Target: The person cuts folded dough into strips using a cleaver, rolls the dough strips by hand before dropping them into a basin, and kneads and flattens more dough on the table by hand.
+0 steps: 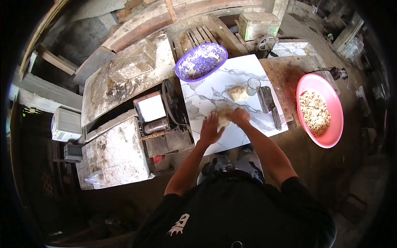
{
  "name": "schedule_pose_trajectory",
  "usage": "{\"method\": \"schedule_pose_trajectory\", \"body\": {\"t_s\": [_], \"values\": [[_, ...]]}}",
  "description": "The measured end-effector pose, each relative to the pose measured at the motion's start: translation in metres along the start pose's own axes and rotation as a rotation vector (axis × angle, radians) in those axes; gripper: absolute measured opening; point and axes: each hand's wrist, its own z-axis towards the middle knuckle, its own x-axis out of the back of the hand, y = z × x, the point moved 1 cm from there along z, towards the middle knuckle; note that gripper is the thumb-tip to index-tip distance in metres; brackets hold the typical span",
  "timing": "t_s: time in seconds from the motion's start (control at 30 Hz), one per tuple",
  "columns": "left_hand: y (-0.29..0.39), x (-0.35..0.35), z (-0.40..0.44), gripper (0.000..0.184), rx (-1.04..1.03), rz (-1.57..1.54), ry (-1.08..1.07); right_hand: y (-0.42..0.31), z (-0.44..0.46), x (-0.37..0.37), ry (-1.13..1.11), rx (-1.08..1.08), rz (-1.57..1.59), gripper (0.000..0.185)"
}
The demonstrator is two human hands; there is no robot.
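Note:
A pale lump of dough [224, 118] lies on the white marbled board [237, 138] between my hands. My left hand [211, 127] rests at the dough's left side, fingers stretched out and pointing away from me. Curled fingers on my right hand [240, 117] press on the dough's right edge; the fingertips are hidden. Just beyond is a second dough lump [237, 94], beside a clear glass [254, 84]. To the right lies a cleaver [265, 99] with its handle [276, 118] toward me.
A purple basin [201, 62] with pale residue stands at the board's far left corner. A pink basin [331, 108] at right holds many pale strips. Left of the board stands a roller machine [151, 110] with a large wheel [173, 101]. Farther left is a floury table [113, 155].

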Motion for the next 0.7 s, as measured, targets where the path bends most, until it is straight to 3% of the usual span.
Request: {"method": "schedule_pose_trajectory", "body": {"t_s": [0.03, 0.13, 0.17, 0.2, 0.27, 0.3, 0.33, 0.4, 0.53, 0.6, 0.67, 0.7], "values": [[0.007, -0.003, -0.008, 0.078, 0.015, 0.122, -0.01, 0.002, -0.002, -0.009, 0.134, 0.066, -0.184, 0.048], [0.012, -0.007, -0.011, 0.084, 0.034, 0.258, -0.013, -0.006, 0.002, 0.002, 0.199, -0.024, -0.075, 0.044], [0.012, -0.008, -0.01, 0.083, 0.049, 0.235, -0.002, -0.013, -0.005, 0.018, 0.149, -0.058, -0.019, 0.029], [0.014, -0.007, -0.009, 0.083, 0.067, 0.21, 0.011, -0.012, -0.009, 0.024, 0.151, -0.059, -0.024, 0.029], [0.022, -0.008, -0.011, 0.081, 0.057, 0.186, 0.04, -0.01, -0.019, 0.031, 0.318, 0.17, -0.024, 0.025], [0.026, -0.008, -0.012, 0.079, 0.046, 0.167, 0.067, -0.003, -0.019, 0.024, 0.29, 0.349, -0.147, 0.024], [0.029, -0.011, -0.012, 0.079, 0.041, 0.165, 0.068, 0.033, -0.006, -0.028, 0.968, 0.812, -0.301, 0.03], [0.033, -0.022, -0.013, 0.078, -0.093, 0.209, 0.09, 0.034, -0.017, -0.037, 0.374, 0.993, -0.315, 0.036], [0.037, -0.022, -0.011, 0.071, -0.018, 0.202, 0.027, 0.034, -0.043, -0.011, 0.339, 0.887, -0.125, 0.041], [0.035, -0.013, -0.002, 0.069, 0.005, 0.182, -0.004, 0.03, -0.058, 0.031, 0.144, 0.492, 0.25, 0.04], [0.032, -0.01, 0.003, 0.068, 0.039, 0.161, -0.026, 0.073, -0.04, 0.036, 0.583, 0.502, 0.258, 0.038], [0.032, -0.009, 0.004, 0.067, 0.012, 0.154, 0.057, 0.096, -0.039, 0.051, 0.742, 0.458, 0.107, 0.039]]}}
